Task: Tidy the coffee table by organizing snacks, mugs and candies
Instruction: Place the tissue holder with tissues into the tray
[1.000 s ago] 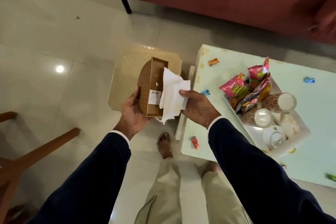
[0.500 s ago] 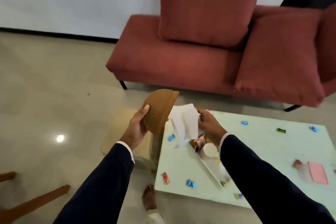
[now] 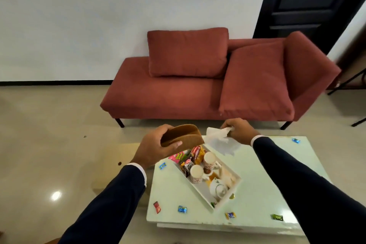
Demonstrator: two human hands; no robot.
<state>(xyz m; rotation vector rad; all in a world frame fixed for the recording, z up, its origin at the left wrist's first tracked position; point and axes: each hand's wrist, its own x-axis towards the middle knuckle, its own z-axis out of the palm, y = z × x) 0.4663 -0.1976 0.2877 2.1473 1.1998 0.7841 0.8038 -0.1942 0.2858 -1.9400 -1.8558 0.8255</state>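
My left hand (image 3: 154,147) grips a brown woven napkin holder (image 3: 183,137) above the far left corner of the pale green coffee table (image 3: 263,190). My right hand (image 3: 238,130) pinches white paper napkins (image 3: 219,138), apart from the holder, over the table's far edge. A white tray (image 3: 227,194) on the table holds snack packets (image 3: 190,157), two patterned mugs (image 3: 210,159) and a small white teapot (image 3: 217,189). Wrapped candies lie scattered on the tabletop: a red candy (image 3: 157,207), a blue candy (image 3: 182,209), a green candy (image 3: 276,217) and others.
A red sofa (image 3: 168,93) with two cushions stands behind the table against the white wall. A dark door (image 3: 313,2) is at the back right. A low beige stool (image 3: 122,154) sits on the tiled floor left of the table.
The view has lifted from the floor to the sofa and table. Both hands moved right over the table. The napkins came away from the holder and now hang from my right hand.
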